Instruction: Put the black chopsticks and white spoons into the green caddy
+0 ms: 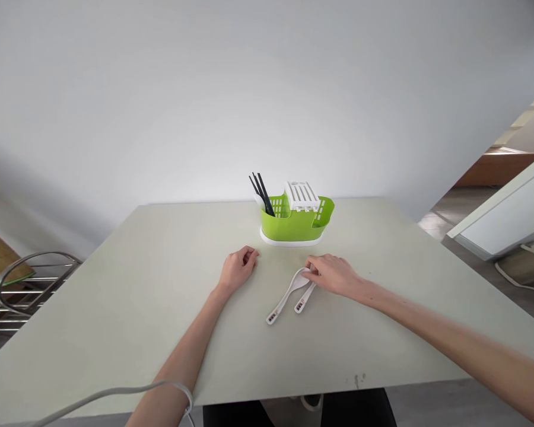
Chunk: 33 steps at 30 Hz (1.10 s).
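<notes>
Two white spoons lie on the table in front of me, their handles pointing toward me with dark and red marks at the ends. My right hand (331, 274) is closed at their bowl end, thumb and fingers pinching a spoon. The left spoon (289, 295) shows nearly whole; the bowl of the right spoon (303, 301) is hidden under the hand. Which of the two is pinched I cannot tell for sure. To the left, my left hand (239, 270) rests on the tabletop with its fingers curled in and nothing visible in them.
Beyond the hands stands a green cutlery basket (293, 228) on a white base. Black chopsticks (262, 196) and a white utensil lean in its left part, and a white slotted rack (302, 197) tops its middle. A grey cable (115, 391) crosses my left forearm. A wall borders the table's back.
</notes>
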Tool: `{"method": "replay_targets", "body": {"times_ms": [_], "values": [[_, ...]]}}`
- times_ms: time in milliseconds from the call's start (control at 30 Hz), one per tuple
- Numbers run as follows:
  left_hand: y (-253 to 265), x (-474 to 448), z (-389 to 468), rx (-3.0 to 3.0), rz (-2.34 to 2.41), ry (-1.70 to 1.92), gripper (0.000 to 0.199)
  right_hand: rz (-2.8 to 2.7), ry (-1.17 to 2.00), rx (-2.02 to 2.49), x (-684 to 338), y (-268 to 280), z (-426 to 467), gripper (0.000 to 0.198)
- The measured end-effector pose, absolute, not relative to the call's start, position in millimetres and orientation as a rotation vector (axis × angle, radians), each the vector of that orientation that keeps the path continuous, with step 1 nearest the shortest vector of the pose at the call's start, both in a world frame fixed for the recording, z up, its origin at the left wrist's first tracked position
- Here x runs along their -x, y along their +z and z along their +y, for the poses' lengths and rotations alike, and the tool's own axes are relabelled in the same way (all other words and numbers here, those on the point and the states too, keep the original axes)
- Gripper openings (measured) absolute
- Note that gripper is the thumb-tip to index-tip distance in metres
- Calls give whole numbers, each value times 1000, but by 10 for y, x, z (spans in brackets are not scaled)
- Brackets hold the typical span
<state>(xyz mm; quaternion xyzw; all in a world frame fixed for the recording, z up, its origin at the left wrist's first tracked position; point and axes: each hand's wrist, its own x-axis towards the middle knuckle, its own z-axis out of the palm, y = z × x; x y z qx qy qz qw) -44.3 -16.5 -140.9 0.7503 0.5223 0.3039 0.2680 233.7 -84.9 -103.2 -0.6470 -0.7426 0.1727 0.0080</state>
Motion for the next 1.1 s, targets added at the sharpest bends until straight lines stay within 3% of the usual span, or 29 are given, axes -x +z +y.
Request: {"method": "replay_targets", "body": {"times_ms": [567,833,1100], "values": [[-1413,440,-165,-2061,1406,777,30,-2149,563,1798,-2218,-900,-805,22],[-1330,433,-229,-2249,1175,584,62,-2056,522,1668,-2207,-897,-725,24],[-1346,440,-240,-2201,1169,592,56,-1901,446,1573,-2159,-741,-568,18]]}}
